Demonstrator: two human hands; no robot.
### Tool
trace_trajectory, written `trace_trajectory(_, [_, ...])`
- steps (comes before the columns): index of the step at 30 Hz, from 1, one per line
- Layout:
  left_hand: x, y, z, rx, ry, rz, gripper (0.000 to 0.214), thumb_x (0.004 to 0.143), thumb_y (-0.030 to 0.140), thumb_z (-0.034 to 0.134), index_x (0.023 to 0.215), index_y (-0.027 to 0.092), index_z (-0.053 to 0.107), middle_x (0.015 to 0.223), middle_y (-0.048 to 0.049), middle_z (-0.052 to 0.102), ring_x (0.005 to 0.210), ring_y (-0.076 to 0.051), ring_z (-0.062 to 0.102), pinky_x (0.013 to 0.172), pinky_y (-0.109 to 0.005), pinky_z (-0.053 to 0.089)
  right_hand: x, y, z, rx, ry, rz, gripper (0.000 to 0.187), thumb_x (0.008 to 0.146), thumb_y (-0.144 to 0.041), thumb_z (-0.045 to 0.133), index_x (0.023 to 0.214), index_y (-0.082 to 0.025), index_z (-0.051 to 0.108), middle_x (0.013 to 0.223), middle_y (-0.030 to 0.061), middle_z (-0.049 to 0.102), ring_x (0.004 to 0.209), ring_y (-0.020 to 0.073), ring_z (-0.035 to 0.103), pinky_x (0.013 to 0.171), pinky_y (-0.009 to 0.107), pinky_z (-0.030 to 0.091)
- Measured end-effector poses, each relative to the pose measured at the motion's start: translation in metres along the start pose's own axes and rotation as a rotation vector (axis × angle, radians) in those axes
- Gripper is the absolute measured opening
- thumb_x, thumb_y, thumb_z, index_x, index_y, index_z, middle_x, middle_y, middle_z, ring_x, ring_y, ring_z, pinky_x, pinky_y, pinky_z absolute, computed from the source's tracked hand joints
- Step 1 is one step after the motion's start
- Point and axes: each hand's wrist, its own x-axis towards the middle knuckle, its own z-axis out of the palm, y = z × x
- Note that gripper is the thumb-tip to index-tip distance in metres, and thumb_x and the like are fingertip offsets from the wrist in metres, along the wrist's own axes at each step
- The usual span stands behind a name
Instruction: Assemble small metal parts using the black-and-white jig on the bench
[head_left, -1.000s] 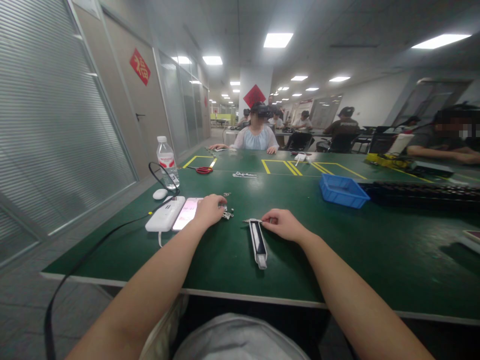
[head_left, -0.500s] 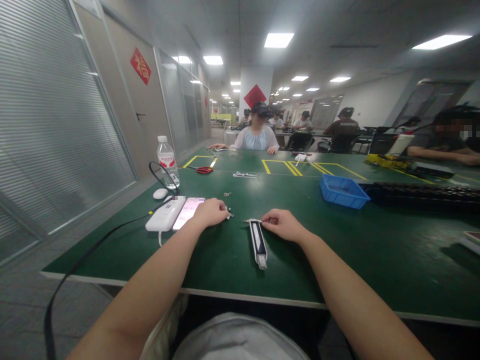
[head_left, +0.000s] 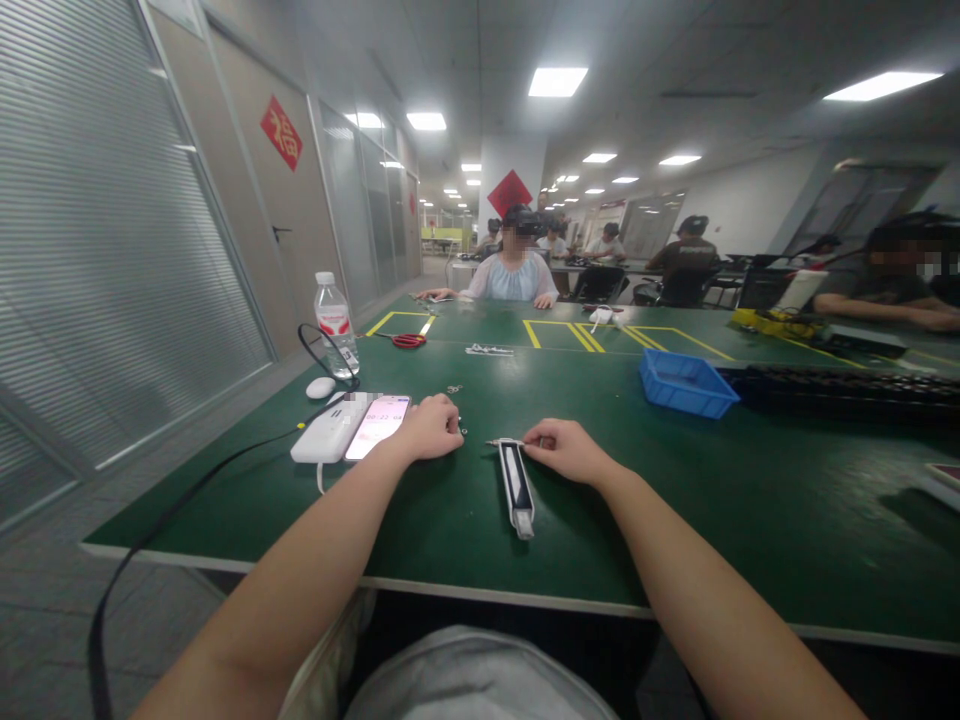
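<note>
Presumably, work is partway: near the front edge of the green table [head_left: 600, 560], a slim white device [head_left: 516, 490] lies with a thin metal rod [head_left: 492, 442] across its far end; attachment cannot be confirmed. Its long axis runs near to far, far end slightly left, blunt pale tip toward the near edge. The right hand [head_left: 566, 448] has its fingertips gathered at the far right corner (whether they pinch the rod cannot be told). The left hand [head_left: 435, 428] is curled by the phone [head_left: 377, 425], contents hidden. Loose metal bits [head_left: 454, 389], farther off, appear left to handle. Beyond, right, stands a blue box [head_left: 686, 398].
</note>
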Motion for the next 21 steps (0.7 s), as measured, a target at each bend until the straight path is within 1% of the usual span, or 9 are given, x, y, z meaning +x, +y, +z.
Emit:
trace_trajectory(2, [0.0004, -0.0007, 0.0030, -0.045, 0.002, 0.069, 0.007, 0.065, 0.023, 0.058, 0.065, 0.016, 0.059, 0.095, -0.0061, 0.058, 0.090, -0.021, 0.055, 0.081, -0.031, 0.044, 0.0001, 0.0006, 0.0004, 0.001, 0.002, 0.001, 0.019, 0.075, -0.028, 0.057, 0.081, -0.016, 0.070, 0.072, 0.0031, 0.061, 0.059, 0.0102, 0.050, 0.058, 0.023, 0.042])
trace_trajectory(4, [0.0008, -0.0005, 0.0054, -0.082, -0.007, 0.113, 0.006, 0.065, 0.022, 0.057, 0.065, 0.016, 0.058, 0.089, -0.0051, 0.058, 0.083, -0.018, 0.055, 0.076, -0.028, 0.045, 0.0002, 0.0017, 0.0011, 0.005, 0.005, -0.001, 0.019, 0.075, -0.029, 0.057, 0.081, -0.016, 0.070, 0.072, 0.0032, 0.061, 0.059, 0.0104, 0.050, 0.058, 0.023, 0.042])
trace_trajectory(7, [0.0011, 0.0019, 0.0078, -0.111, -0.011, 0.135, 0.006, 0.066, 0.021, 0.057, 0.067, 0.016, 0.059, 0.079, -0.0034, 0.057, 0.072, -0.015, 0.054, 0.066, -0.025, 0.043, 0.0002, 0.0031, 0.0020, 0.006, 0.012, -0.003, 0.019, 0.075, -0.029, 0.057, 0.081, -0.016, 0.070, 0.071, 0.0032, 0.061, 0.059, 0.0107, 0.051, 0.058, 0.024, 0.042])
trace_trajectory(10, [0.0010, 0.0055, 0.0092, -0.132, -0.005, 0.162, 0.013, 0.071, 0.028, 0.058, 0.067, 0.015, 0.060, 0.074, -0.0026, 0.056, 0.068, -0.014, 0.053, 0.062, -0.023, 0.042, -0.0001, 0.0027, 0.0022, 0.001, 0.016, 0.000, 0.019, 0.075, -0.029, 0.057, 0.081, -0.016, 0.070, 0.071, 0.0033, 0.061, 0.059, 0.0108, 0.051, 0.058, 0.024, 0.042])
trace_trajectory(12, [0.0008, 0.0070, 0.0098, -0.152, -0.011, 0.193, 0.018, 0.074, 0.032, 0.058, 0.069, 0.015, 0.061, 0.074, -0.0024, 0.056, 0.067, -0.013, 0.053, 0.062, -0.023, 0.041, -0.0004, 0.0017, 0.0019, 0.003, 0.015, 0.002, 0.019, 0.075, -0.029, 0.057, 0.081, -0.016, 0.070, 0.070, 0.0032, 0.061, 0.059, 0.0109, 0.051, 0.058, 0.024, 0.042])
trace_trajectory(15, [0.0006, 0.0066, 0.0104, -0.183, -0.019, 0.224, 0.021, 0.074, 0.036, 0.059, 0.073, 0.016, 0.063, 0.077, -0.0023, 0.057, 0.068, -0.013, 0.053, 0.063, -0.022, 0.041, -0.0005, 0.0004, 0.0014, 0.011, 0.012, 0.006, 0.020, 0.075, -0.029, 0.057, 0.081, -0.016, 0.070, 0.070, 0.0032, 0.060, 0.059, 0.0110, 0.051, 0.058, 0.024, 0.042])
trace_trajectory(21, [0.0000, 0.0038, 0.0096, -0.223, -0.085, 0.236, 0.021, 0.068, 0.033, 0.063, 0.080, 0.016, 0.063, 0.079, -0.0015, 0.057, 0.065, -0.012, 0.053, 0.061, -0.022, 0.042, -0.0004, 0.0001, 0.0006, 0.004, 0.011, 0.008, 0.020, 0.075, -0.029, 0.057, 0.081, -0.016, 0.070, 0.071, 0.0030, 0.061, 0.059, 0.0107, 0.051, 0.058, 0.024, 0.042])
